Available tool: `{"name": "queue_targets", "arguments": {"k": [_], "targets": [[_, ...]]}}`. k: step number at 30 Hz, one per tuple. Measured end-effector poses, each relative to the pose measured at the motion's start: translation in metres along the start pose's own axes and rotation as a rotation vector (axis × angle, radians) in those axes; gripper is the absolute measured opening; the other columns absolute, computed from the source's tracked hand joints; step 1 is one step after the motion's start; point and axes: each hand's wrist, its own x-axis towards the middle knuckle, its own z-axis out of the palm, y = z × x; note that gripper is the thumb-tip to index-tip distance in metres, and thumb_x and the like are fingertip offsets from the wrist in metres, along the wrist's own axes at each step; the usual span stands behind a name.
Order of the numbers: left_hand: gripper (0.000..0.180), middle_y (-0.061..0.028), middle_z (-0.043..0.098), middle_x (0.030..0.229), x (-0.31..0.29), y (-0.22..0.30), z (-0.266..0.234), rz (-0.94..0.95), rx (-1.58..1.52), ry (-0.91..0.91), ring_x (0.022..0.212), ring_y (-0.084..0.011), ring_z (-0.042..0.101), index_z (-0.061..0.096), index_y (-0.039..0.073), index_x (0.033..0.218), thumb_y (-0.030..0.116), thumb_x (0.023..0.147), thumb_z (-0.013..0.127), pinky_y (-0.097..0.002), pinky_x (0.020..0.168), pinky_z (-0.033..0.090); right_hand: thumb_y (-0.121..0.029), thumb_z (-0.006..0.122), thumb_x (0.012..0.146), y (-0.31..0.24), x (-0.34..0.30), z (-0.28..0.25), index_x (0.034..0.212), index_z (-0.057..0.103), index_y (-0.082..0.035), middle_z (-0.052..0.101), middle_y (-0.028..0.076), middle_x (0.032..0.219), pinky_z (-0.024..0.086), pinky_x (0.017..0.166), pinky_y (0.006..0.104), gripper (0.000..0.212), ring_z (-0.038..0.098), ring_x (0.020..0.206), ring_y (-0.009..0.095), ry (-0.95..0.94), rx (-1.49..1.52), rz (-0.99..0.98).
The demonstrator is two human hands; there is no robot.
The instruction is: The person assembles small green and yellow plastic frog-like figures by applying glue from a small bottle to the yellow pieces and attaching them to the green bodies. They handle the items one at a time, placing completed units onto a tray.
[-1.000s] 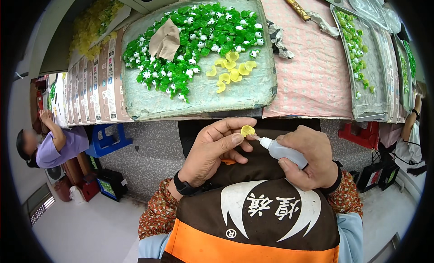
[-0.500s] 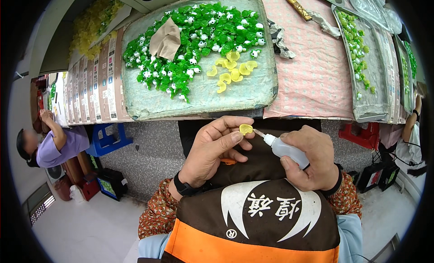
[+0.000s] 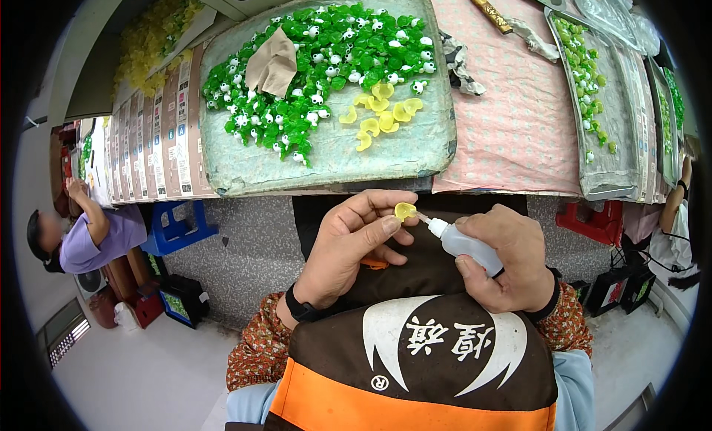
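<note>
Between the thumb and fingers of my left hand (image 3: 356,234) is a small yellow translucent cup-shaped piece (image 3: 405,211). My right hand (image 3: 508,257) is wrapped round a white squeeze bottle (image 3: 471,249), held tilted with its thin nozzle tip at the right edge of the yellow piece. Whether liquid comes out is too small to tell. Both hands are over my lap, just off the table's front edge. Beyond them a large tray (image 3: 259,177) bears many green pieces with white eye-like beads (image 3: 326,53), and a small group of loose yellow pieces (image 3: 382,116).
A brown scrap (image 3: 273,63) lies on the green pile. Right of the tray are a crumpled rag (image 3: 461,66), a dark-handled tool (image 3: 489,13) and a second tray (image 3: 612,120). A blue stool (image 3: 178,229) and a red stool (image 3: 589,222) stand below. A person in purple (image 3: 104,238) is at left.
The squeeze bottle and my right hand have shifted slightly left, bringing the nozzle closer to the yellow piece. My left hand has barely moved, with the piece turned a little.
</note>
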Motion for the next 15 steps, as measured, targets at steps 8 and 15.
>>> {"name": "queue_targets", "arguments": {"k": [8, 15], "targets": [[0.034, -0.0099, 0.069, 0.112, -0.003, 0.003, 0.0, -0.001, -0.043, 0.015, 0.094, -0.013, 0.069, 0.06, 0.001, 0.133, 0.014, 0.102, 0.062, -0.0268, 0.073, 0.063, -0.01, 0.073, 0.087, 0.006, -0.016, -0.027, 0.129, 0.054, 0.002, 0.064, 0.014, 0.119, 0.051, 0.086, 0.0304, 0.048, 0.065, 0.097, 0.018, 0.194, 0.276, 0.267], [0.039, -0.014, 0.069, 0.114, -0.003, 0.008, -0.002, 0.035, -0.068, -0.019, 0.093, -0.0175, 0.071, 0.055, -0.004, 0.136, 0.015, 0.103, 0.059, -0.029, 0.072, 0.065, -0.003, 0.069, 0.093, 0.06, 0.028, -0.053, 0.131, 0.053, 0.003, 0.067, 0.011, 0.117, 0.051, 0.095, 0.0311, 0.042, 0.066, 0.105, 0.016, 0.566, 0.365, 0.387]]}}
